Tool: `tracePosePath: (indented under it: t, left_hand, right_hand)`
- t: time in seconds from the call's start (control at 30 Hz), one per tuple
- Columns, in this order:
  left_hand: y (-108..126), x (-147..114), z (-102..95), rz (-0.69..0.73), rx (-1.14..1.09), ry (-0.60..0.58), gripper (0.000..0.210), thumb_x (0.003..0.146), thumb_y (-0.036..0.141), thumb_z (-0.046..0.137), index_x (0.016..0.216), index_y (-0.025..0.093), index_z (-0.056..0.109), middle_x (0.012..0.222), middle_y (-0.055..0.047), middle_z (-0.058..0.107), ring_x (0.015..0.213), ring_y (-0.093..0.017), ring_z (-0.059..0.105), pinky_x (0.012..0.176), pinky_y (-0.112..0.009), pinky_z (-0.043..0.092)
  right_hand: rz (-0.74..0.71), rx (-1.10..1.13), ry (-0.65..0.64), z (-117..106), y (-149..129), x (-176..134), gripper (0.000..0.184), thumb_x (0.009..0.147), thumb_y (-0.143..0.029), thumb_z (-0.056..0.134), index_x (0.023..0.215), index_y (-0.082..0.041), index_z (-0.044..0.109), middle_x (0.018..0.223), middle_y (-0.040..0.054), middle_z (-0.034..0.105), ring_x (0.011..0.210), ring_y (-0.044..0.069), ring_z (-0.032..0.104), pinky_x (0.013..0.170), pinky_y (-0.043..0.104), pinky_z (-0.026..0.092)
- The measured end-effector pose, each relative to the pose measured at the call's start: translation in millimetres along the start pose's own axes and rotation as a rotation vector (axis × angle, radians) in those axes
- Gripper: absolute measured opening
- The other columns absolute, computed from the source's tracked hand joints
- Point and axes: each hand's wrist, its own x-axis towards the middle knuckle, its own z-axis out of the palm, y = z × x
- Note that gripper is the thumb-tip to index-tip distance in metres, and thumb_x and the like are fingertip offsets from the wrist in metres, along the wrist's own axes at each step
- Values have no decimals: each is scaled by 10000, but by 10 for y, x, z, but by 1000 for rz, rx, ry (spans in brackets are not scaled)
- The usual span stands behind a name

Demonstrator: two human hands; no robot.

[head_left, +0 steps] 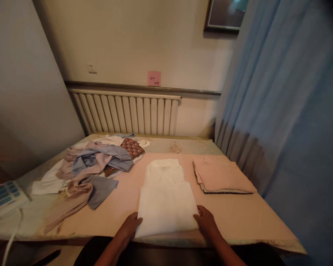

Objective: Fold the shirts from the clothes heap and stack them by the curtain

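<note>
A white shirt (166,207), folded into a rough rectangle with its collar at the far end, lies before me on a pink cloth (233,218). My left hand (131,223) grips the shirt's near left edge, thumb on top and fingers tucked out of sight. At the near right edge, my right hand (207,220) pinches the fabric the same way. To the right rests a flat stack of folded clothes (223,173), a pink one on top.
A loose heap of clothes (97,159) covers the left side. A white power strip (8,197) with blue panels and a cord sits at the near left. Behind the bed stands a radiator (127,112); a blue curtain (266,111) hangs along the right.
</note>
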Motion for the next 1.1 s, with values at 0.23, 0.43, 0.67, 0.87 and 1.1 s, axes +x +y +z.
tracePosePath:
  t: [0.23, 0.43, 0.67, 0.87, 1.1]
  left_hand:
    - [9, -13, -18, 15, 184, 82, 128, 669, 275, 595, 744, 171, 585, 757, -17, 653, 800, -219, 596, 733, -306, 439]
    - [51, -50, 17, -6, 326, 122, 84, 735, 201, 525, 794, 175, 579, 837, -23, 665, 846, -201, 600, 759, -276, 428]
    - [83, -38, 57, -54, 466, 158, 151, 794, 142, 454, 865, 150, 587, 868, -43, 672, 831, -172, 613, 732, -240, 418]
    - [82, -54, 64, -52, 487, 180, 197, 804, 146, 456, 951, 171, 585, 984, -40, 698, 940, -168, 635, 785, -213, 424]
    - [-37, -9, 80, -43, 455, 201, 188, 829, 157, 445, 967, 167, 572, 995, -38, 700, 958, -163, 639, 796, -216, 434]
  right_hand:
    - [16, -103, 75, 16, 39, -82, 340, 727, -232, 494, 1043, -199, 615, 720, 31, 646, 727, 222, 627, 685, 319, 465]
    - [14, -148, 108, 7, -9, -154, 346, 780, -216, 482, 1101, -182, 609, 685, 21, 625, 686, 201, 613, 648, 291, 425]
    - [115, -180, 91, 0, -124, -219, 376, 840, -227, 435, 1179, -144, 574, 743, 15, 635, 737, 176, 608, 669, 249, 386]
    - [104, -213, 106, 16, -148, -281, 373, 868, -242, 400, 1194, -157, 560, 813, 29, 665, 783, 182, 614, 686, 247, 376]
    - [114, -250, 118, 46, -150, -309, 393, 892, -261, 367, 1231, -156, 536, 848, 44, 684, 804, 198, 626, 691, 262, 380]
